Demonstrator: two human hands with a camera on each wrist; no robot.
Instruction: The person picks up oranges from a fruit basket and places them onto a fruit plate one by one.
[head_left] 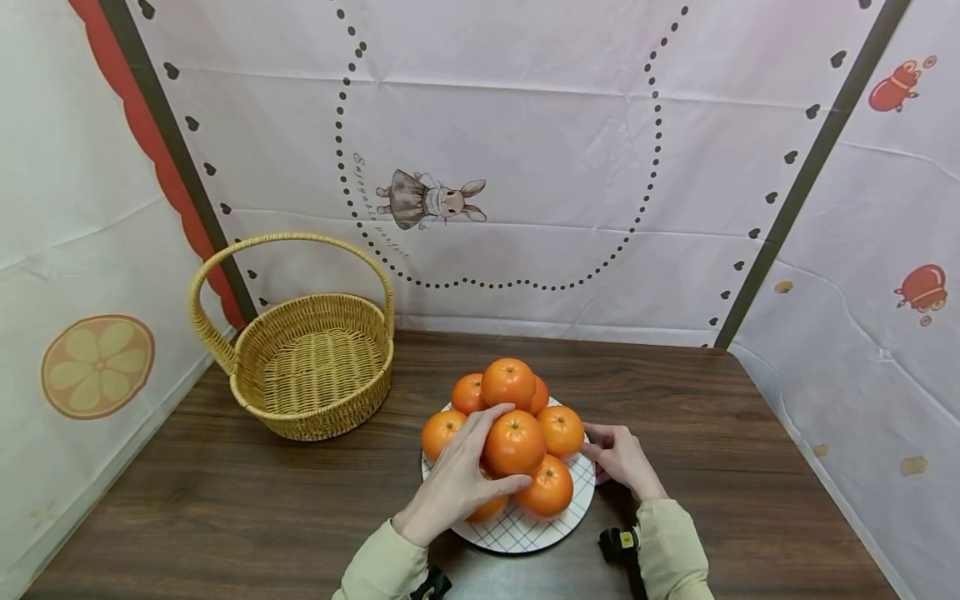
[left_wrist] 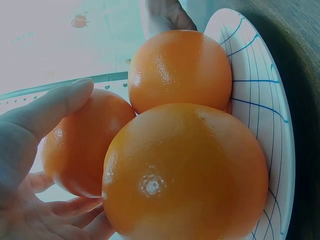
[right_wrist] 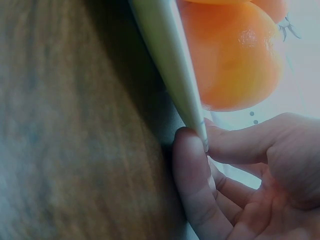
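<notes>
Several oranges are heaped on a round white plate [head_left: 517, 537] with a blue grid pattern. My left hand [head_left: 450, 487] holds an orange [head_left: 515, 443] at the near top of the heap, thumb and fingers curled around its sides. In the left wrist view that held orange [left_wrist: 90, 150] sits beside a larger-looking orange [left_wrist: 185, 170] in front. At the plate's right edge, my right hand [head_left: 622, 458] pinches the rim. The right wrist view shows thumb and finger on either side of the plate's edge [right_wrist: 172, 65], with an orange [right_wrist: 232, 55] just above.
A yellow wicker basket [head_left: 311, 421] with a tall arched handle stands at the back left, with nothing in it. Patterned white cloth [head_left: 525, 167] hangs behind and beside the dark wooden table [head_left: 247, 508].
</notes>
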